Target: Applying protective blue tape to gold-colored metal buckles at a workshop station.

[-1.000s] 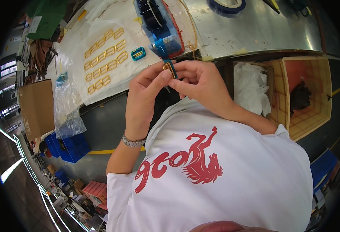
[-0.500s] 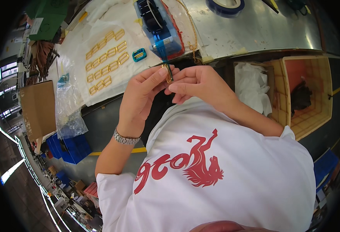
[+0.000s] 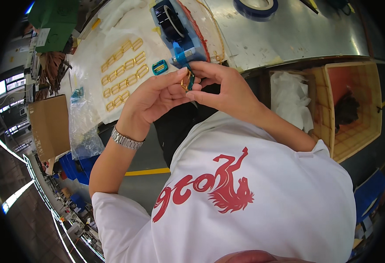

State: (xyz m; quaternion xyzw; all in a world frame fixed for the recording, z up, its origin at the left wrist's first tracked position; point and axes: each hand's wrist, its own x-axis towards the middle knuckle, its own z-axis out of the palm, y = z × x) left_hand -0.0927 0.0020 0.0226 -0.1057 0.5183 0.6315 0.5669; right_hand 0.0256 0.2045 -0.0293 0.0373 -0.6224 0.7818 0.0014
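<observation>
1. Closest in, both hands are pinched together in front of the chest. The left hand and right hand each have fingertips closed on the same little gold buckle with teal film on it, held just below the nose of the tape dispenser.
2. Compared with a second ago, the hands have crept up and a bit forward. The buckle was clear of the blue tape dispenser then, and now it sits right under its front edge, pretty much touching the teal tape end.
3. Watch on the left wrist, same as before.
4. Further out on the bench: one teal-wrapped buckle lying alone, then rows of bare gold buckles on a white sheet. Neither has moved.
5. Off right, a wooden crate with white cloth beside it; far back, a blue tape roll.
</observation>
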